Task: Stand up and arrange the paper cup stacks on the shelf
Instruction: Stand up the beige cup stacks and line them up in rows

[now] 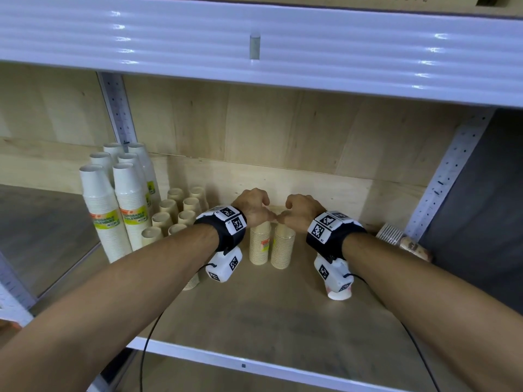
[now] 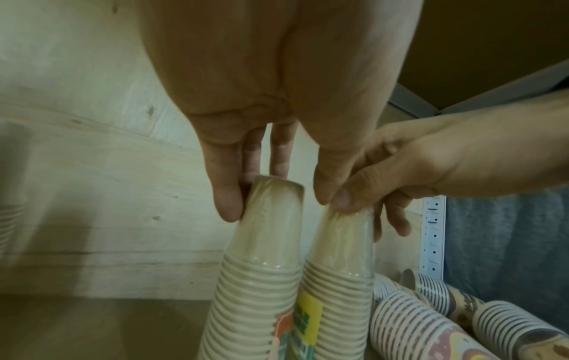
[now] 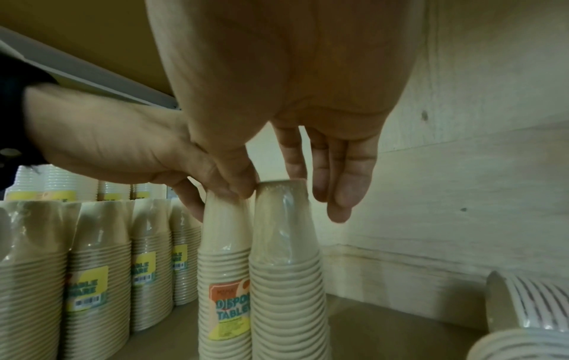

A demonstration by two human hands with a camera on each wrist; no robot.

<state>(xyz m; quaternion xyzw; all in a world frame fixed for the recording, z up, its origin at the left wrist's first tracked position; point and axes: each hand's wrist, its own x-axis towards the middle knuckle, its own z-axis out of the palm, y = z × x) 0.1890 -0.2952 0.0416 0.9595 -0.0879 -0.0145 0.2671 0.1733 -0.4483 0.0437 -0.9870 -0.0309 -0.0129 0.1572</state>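
Paper cup stacks, two, beige, wrapped in clear film, stand upright and touching side by side at the middle of the wooden shelf (image 1: 283, 315): left stack (image 1: 259, 244) with an orange-and-yellow label, right stack (image 1: 283, 248) plain on the side that shows. Left hand (image 1: 252, 206) sits over the top of the left stack, fingers (image 2: 226, 194) pointing down and closed on its upper end, thumb against the neighbouring stack's top in the left wrist view. Right hand (image 1: 301, 209) sits over the right stack, thumb and fingers pinching its top cup; the outer fingers (image 3: 344, 192) hang down beside it, clear of the film. Thumbs of both hands meet between the two tops. Further stock on the same shelf: tall white cup stacks (image 1: 113, 210), six, upright, with green-and-orange labels, at the far left near the perforated upright (image 1: 117, 108); short beige cup stacks (image 1: 177, 212), in two rows, upright, just right of the white ones and left of the held pair. Patterned cup stacks (image 2: 431, 326), striped rims, lie on their sides at the right end of the shelf near the right upright (image 1: 450, 171). Plywood back panel (image 1: 283, 131) behind; white shelf edge (image 1: 254, 43) overhead. Black bands with square markers on both wrists.
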